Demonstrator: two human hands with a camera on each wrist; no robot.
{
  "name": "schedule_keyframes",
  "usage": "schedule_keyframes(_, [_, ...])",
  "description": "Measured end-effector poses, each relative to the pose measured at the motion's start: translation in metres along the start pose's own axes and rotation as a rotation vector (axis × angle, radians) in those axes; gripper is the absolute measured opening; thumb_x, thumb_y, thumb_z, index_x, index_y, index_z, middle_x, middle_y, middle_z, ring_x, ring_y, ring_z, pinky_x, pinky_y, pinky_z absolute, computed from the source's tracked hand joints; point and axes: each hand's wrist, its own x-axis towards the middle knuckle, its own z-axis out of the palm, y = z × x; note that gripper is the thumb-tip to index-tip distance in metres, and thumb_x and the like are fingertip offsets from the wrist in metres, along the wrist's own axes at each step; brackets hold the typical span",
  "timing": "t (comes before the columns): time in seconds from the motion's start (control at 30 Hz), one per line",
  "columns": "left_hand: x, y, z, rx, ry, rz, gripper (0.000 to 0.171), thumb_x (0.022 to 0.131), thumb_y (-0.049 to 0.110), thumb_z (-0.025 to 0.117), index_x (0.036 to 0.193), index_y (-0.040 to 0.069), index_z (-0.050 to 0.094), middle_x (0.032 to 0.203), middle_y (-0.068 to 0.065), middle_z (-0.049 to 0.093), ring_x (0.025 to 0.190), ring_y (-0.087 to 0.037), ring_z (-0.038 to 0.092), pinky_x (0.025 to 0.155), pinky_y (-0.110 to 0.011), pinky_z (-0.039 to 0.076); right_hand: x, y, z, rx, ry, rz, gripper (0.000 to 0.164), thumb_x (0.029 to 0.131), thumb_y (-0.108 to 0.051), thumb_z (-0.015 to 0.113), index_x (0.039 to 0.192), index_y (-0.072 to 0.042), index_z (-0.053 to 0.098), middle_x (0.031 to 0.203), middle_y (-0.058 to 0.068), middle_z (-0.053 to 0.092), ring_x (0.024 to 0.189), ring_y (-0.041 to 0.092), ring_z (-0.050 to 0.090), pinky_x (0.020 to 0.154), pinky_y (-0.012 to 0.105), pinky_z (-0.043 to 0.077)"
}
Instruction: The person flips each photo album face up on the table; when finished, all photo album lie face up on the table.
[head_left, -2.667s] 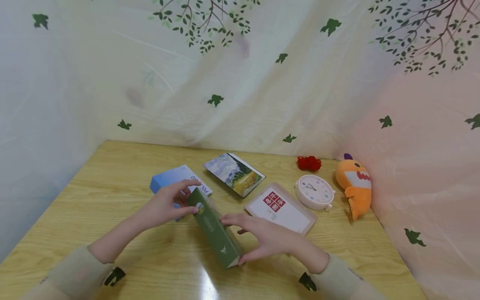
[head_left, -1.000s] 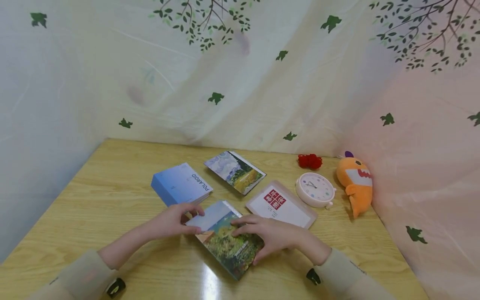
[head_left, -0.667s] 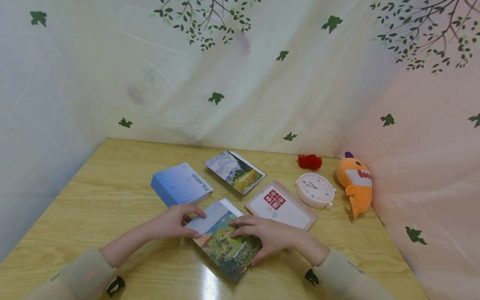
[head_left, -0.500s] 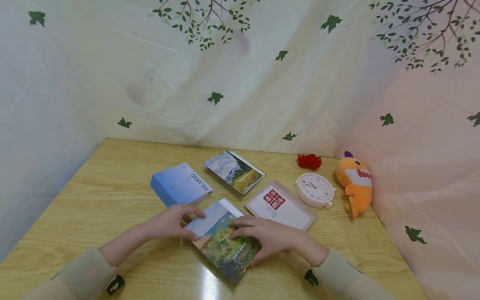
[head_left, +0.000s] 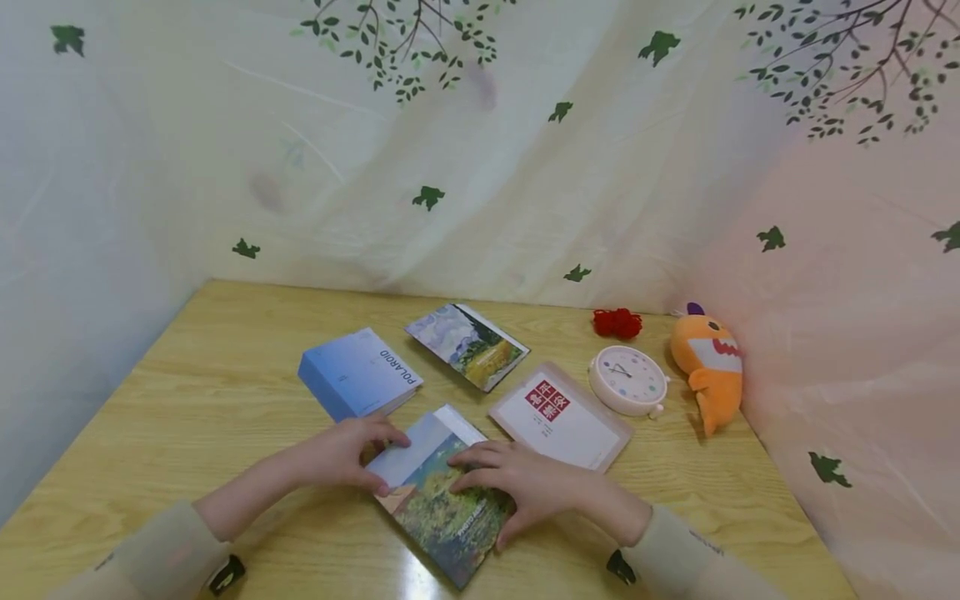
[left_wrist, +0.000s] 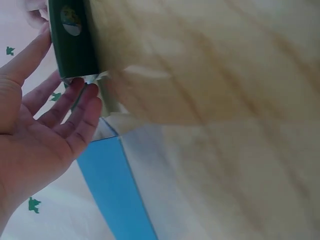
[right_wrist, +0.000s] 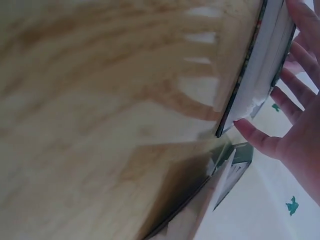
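A thick photo album (head_left: 450, 508) with a garden painting on its cover lies at a slant on the table near the front. My left hand (head_left: 337, 454) holds its far left corner, thumb at the spine side and fingers round the far edge; the left wrist view shows the green spine (left_wrist: 75, 45) close by the thumb. My right hand (head_left: 528, 483) holds the right side, fingers spread over the cover and thumb at the near edge. In the right wrist view, the white page edges (right_wrist: 257, 65) face the fingers.
Behind the album lie a blue Polaroid album (head_left: 360, 371), another painting-covered album (head_left: 468, 346) and a framed card with red characters (head_left: 562, 421). Further right are a round pink clock (head_left: 628, 381), red yarn (head_left: 617, 323) and an orange shark plush (head_left: 707, 371) against the curtain.
The album, earlier tilted up with its green spine facing me, now shows its painted cover upward. Over the last second both hands have shifted slightly toward me with it.
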Motion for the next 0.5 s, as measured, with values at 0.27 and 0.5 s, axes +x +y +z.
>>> schedule_keyframes(0.27, [0.003,0.012,-0.005,0.112,-0.043,-0.009,0.057,0.073,0.034,0.08,0.121,0.011,0.061,0.117,-0.005,0.057,0.101,-0.021,0.056,0.084,-0.034,0.049,-0.005,0.001,-0.002,0.035,-0.005,-0.003,0.08,0.073,-0.055,0.072,0.141,-0.026,0.042,0.154,0.001,0.027,0.14,0.021,0.026,0.111,0.044,0.03])
schedule_keyframes(0.5, [0.016,0.029,-0.01,0.171,-0.069,-0.071,0.055,0.074,0.027,0.08,0.123,0.01,0.06,0.123,-0.009,0.055,0.112,-0.027,0.053,0.092,-0.043,0.047,-0.019,0.004,-0.017,0.11,0.009,0.097,0.071,0.076,-0.051,0.073,0.138,-0.03,0.045,0.151,0.001,0.032,0.138,0.02,0.031,0.109,0.041,0.035])
